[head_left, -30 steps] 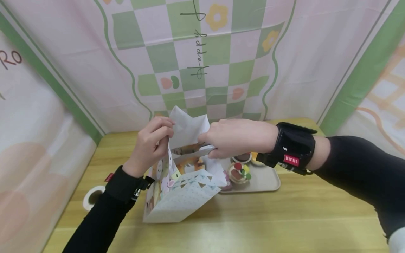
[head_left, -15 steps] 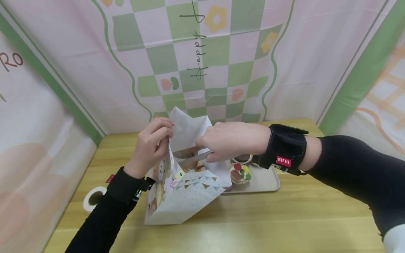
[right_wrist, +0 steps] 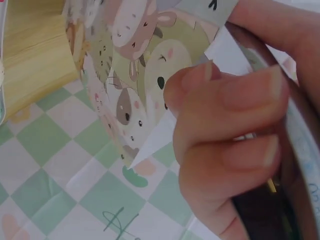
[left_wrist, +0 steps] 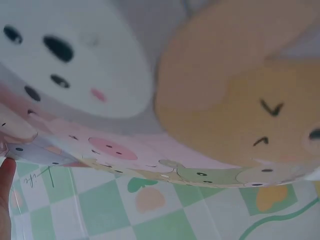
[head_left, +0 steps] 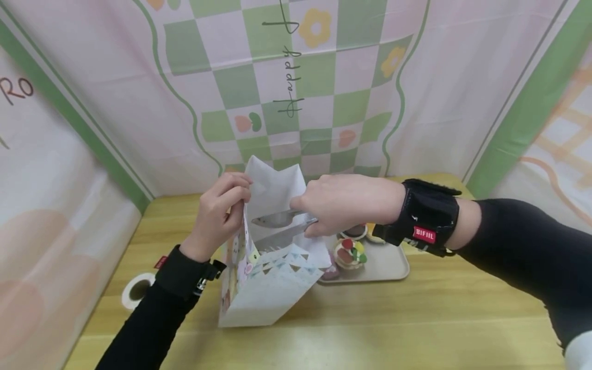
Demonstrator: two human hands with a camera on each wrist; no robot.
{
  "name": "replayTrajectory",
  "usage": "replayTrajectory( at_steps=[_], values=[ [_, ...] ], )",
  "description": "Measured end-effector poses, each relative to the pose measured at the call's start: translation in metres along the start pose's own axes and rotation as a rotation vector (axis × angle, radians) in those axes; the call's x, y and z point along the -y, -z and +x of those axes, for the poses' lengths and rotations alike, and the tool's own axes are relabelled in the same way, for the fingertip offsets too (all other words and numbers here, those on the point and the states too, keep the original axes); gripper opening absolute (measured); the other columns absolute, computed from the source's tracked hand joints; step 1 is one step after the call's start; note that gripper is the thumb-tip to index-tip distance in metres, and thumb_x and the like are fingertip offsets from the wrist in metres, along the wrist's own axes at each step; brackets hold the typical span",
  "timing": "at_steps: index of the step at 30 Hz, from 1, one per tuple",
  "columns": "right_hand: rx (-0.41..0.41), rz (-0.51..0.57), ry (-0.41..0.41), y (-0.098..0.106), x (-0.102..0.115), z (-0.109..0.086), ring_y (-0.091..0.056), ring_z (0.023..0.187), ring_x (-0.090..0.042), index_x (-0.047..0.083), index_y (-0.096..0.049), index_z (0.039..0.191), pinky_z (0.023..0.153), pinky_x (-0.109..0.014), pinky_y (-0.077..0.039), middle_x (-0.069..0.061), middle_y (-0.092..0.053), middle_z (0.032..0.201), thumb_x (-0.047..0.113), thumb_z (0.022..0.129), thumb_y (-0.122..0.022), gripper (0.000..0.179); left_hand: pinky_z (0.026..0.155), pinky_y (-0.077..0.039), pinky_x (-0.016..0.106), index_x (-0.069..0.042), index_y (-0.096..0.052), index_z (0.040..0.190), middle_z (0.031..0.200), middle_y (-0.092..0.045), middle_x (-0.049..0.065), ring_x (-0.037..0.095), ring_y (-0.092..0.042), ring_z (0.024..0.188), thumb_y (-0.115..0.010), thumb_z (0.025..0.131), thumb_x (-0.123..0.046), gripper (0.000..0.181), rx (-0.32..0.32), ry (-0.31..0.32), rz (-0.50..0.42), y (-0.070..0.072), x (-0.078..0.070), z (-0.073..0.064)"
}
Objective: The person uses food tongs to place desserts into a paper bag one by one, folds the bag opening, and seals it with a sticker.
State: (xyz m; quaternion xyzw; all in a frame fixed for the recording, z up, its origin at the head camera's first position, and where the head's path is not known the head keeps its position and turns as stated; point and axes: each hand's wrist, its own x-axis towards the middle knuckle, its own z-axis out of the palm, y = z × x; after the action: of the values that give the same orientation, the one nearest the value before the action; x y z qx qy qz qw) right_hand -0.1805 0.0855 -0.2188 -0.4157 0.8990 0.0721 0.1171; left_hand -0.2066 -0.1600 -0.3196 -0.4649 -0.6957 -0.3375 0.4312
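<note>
My left hand (head_left: 221,215) pinches the left upper edge of a paper bag (head_left: 273,303) printed with cartoon animals; its mouth gapes upward. In the left wrist view the bag's printed side (left_wrist: 200,100) fills most of the picture. Fingers of my right hand (head_left: 344,203) curl round a pair of metal tongs (head_left: 279,239), also gripped in the right wrist view by the right hand (right_wrist: 225,130). The tongs' arms stand apart in the bag's mouth, with nothing visible between their tips. The bag's front wall hides what lies inside.
Right of the bag, partly behind it, a beige tray (head_left: 388,262) bears a fruit-topped tart (head_left: 350,254), a purple pastry (head_left: 330,270) and other small pastries. A white roll (head_left: 137,290) of tape or labels lies by my left forearm. A checked cloth (head_left: 319,103) hangs behind the table.
The tongs dipped deeper into the bag, then rose and spread apart. A browned bread seen in the bag earlier is now out of sight. My left hand has barely moved.
</note>
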Motion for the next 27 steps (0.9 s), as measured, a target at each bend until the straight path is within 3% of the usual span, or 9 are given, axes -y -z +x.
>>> replayTrajectory(
  at_steps=[9,17,22,27],
  values=[
    [-0.032,0.065,-0.005,0.009,-0.007,-0.015,-0.06,0.062,-0.015,0.013,-0.064,0.113,0.061,-0.029,-0.05,-0.001,-0.06,0.074,0.03,0.098,-0.073,0.024,0.094,-0.058,0.032,0.0,-0.058,0.08,0.088,-0.062,0.017,0.037,-0.068,0.097,-0.042,0.09,0.019,0.026,0.003,-0.003,0.023,0.004,0.003,-0.002],
    [-0.058,0.13,-0.051,0.015,-0.016,-0.028,-0.065,0.072,-0.012,0.012,-0.061,0.14,0.071,-0.034,-0.058,0.001,-0.069,0.086,0.037,0.101,-0.071,0.048,0.094,-0.059,0.033,0.0,-0.057,0.08,0.088,-0.063,0.018,0.038,-0.069,0.097,-0.043,0.091,0.02,0.027,0.006,0.02,0.036,0.007,0.004,-0.004],
    [-0.093,0.171,-0.055,0.014,-0.023,-0.037,-0.057,0.062,-0.01,0.015,-0.059,0.143,0.062,-0.03,-0.051,0.004,-0.056,0.069,0.039,0.101,-0.071,0.05,0.094,-0.059,0.029,0.001,-0.057,0.08,0.087,-0.063,0.018,0.037,-0.069,0.095,-0.042,0.09,0.021,0.027,0.0,0.029,0.031,0.009,0.004,-0.003],
    [-0.15,0.179,-0.047,0.011,-0.033,-0.045,-0.047,0.055,-0.008,0.014,-0.058,0.144,0.061,-0.028,-0.045,0.007,-0.047,0.062,0.04,0.101,-0.07,0.051,0.1,-0.056,0.022,0.001,-0.057,0.079,0.087,-0.063,0.018,0.038,-0.069,0.094,-0.039,0.088,0.023,0.029,-0.021,0.035,0.033,0.011,0.004,-0.003]
  ],
)
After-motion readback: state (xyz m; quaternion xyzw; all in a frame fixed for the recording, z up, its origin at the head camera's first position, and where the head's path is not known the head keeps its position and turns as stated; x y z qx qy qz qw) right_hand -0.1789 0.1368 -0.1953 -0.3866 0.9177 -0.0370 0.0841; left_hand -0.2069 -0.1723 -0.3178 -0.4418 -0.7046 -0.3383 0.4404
